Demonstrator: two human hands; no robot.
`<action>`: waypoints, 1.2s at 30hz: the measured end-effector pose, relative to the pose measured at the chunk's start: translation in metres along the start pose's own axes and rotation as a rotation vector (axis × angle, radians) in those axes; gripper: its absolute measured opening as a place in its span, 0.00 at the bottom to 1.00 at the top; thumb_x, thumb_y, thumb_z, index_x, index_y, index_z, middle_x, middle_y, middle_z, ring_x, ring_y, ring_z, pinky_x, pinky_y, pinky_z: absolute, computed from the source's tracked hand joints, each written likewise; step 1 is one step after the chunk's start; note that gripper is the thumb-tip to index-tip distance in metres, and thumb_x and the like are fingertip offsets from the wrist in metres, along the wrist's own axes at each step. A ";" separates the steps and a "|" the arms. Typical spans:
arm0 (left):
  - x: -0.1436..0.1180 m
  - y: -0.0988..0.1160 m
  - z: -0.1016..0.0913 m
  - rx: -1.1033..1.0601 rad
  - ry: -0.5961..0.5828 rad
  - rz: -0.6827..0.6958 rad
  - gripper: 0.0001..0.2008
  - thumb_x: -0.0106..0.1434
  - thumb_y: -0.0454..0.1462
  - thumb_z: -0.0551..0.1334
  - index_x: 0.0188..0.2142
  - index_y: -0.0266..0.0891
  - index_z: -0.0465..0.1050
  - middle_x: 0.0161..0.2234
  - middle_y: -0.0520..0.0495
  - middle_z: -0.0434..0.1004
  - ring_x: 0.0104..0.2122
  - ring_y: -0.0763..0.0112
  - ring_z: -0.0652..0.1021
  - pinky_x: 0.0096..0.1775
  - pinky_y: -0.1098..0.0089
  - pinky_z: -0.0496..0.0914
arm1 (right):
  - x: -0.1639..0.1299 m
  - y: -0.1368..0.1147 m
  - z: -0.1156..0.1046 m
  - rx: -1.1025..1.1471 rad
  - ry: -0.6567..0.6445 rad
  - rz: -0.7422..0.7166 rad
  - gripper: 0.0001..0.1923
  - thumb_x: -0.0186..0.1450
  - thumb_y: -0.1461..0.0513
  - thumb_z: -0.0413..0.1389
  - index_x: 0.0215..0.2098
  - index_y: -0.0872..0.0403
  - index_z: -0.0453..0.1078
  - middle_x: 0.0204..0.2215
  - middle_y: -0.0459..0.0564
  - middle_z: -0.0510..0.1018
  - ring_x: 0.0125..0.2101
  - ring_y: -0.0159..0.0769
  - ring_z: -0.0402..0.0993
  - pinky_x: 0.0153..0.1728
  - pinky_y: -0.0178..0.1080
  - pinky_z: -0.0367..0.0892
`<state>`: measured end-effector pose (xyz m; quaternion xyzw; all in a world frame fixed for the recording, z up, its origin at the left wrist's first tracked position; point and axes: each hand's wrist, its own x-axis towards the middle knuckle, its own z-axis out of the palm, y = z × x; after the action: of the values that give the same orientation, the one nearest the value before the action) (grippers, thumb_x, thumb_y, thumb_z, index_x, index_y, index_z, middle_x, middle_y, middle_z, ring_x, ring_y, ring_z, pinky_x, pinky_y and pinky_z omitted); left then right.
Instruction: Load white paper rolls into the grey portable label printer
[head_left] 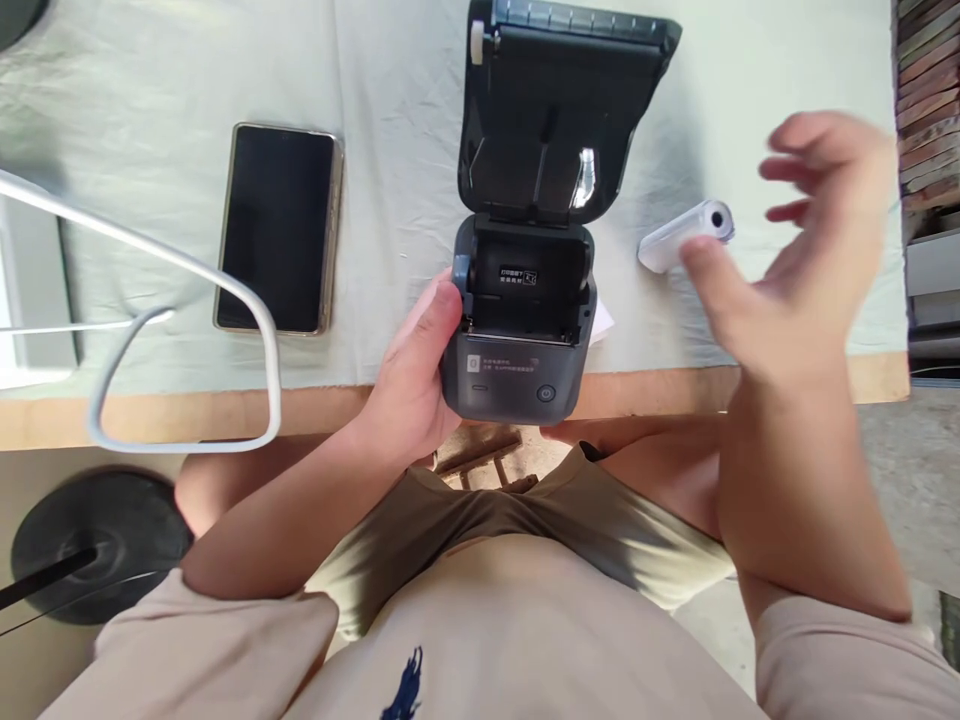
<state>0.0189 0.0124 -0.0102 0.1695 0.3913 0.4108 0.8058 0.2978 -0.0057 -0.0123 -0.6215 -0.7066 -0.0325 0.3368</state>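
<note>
Right now the person is sitting at the table (187, 400), leaning over its near edge. Their left hand (416, 375) is gripping a small dark grey printer (517, 345) by its left side, thumb pressing against the upper corner, fingers curled round the base and out of sight. The printer is sitting at the table's front edge, partly overhanging it, with its lid (559, 110) swung fully open and lying back on the pale cloth (150, 100). The paper bay is showing a small label inside; a power button is sitting on the front face.

The right hand (810, 250) is hovering above the table to the right of the printer, blurred, fingers spread apart and holding nothing. Just beside its thumb a white paper roll (675, 240) is lying on the cloth, tilted, its hollow core end facing right. A corner of white paper (602, 322) is peeking out from behind the printer's right side.

Well to the left, a phone (277, 228) is lying face up, screen dark. A white wire frame (187, 350) is crossing the left of the view, and a black round base (105, 545) is standing on the floor below.
</note>
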 end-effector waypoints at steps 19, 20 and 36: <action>0.004 -0.002 0.001 -0.112 0.102 0.066 0.25 0.83 0.50 0.52 0.54 0.35 0.82 0.43 0.46 0.91 0.71 0.54 0.76 0.74 0.55 0.70 | -0.005 -0.048 0.009 -0.035 -0.490 0.119 0.32 0.64 0.62 0.64 0.67 0.51 0.70 0.50 0.54 0.83 0.40 0.49 0.82 0.36 0.47 0.77; 0.004 -0.002 0.000 -0.104 0.098 0.063 0.26 0.84 0.50 0.51 0.54 0.35 0.81 0.44 0.46 0.90 0.71 0.54 0.76 0.74 0.53 0.69 | -0.004 -0.048 0.007 0.004 -0.525 0.142 0.32 0.65 0.61 0.65 0.67 0.52 0.70 0.47 0.53 0.84 0.40 0.49 0.83 0.38 0.48 0.78; 0.007 -0.007 -0.007 -0.051 0.014 0.094 0.29 0.85 0.52 0.49 0.49 0.34 0.83 0.41 0.47 0.90 0.68 0.51 0.79 0.76 0.46 0.66 | 0.003 -0.062 -0.002 -0.243 -0.410 0.283 0.20 0.62 0.63 0.61 0.53 0.51 0.71 0.42 0.54 0.83 0.39 0.52 0.81 0.39 0.53 0.73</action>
<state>0.0196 0.0136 -0.0218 0.1643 0.3779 0.4591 0.7870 0.2427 -0.0185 0.0140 -0.7435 -0.6569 0.0570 0.1111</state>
